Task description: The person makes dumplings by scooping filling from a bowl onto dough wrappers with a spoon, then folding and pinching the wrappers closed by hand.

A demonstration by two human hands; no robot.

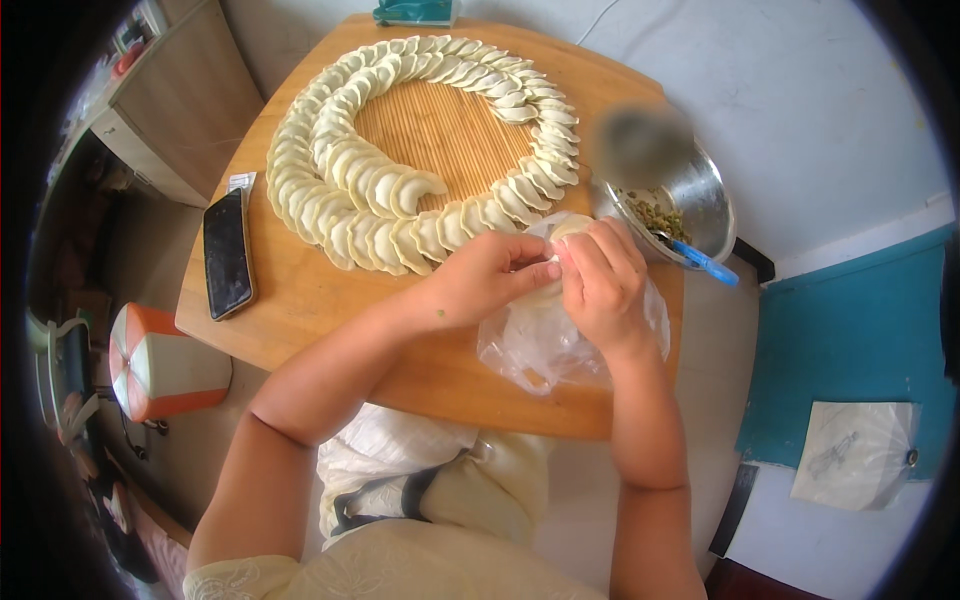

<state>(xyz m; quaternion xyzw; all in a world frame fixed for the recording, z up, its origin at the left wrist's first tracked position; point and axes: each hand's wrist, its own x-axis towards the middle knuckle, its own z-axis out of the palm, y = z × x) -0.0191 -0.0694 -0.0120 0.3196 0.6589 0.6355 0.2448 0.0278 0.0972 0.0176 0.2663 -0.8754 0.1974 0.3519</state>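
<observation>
In the head view, the left hand (478, 280) and the right hand (603, 283) meet over the near right part of the wooden table (300, 300), each grip narrow and pinched on one pale dumpling wrapper (566, 230) held between the fingertips just above a clear plastic bag (540, 345) lying on the table. Beyond the hands, folded dumplings (330, 190) lie in curved rows on a round bamboo mat (440, 130), a black phone (227, 255) lies at the table's left edge, and a metal bowl (700, 205) of green filling with a blue-handled utensil (705, 262) sits just right of the hands.
</observation>
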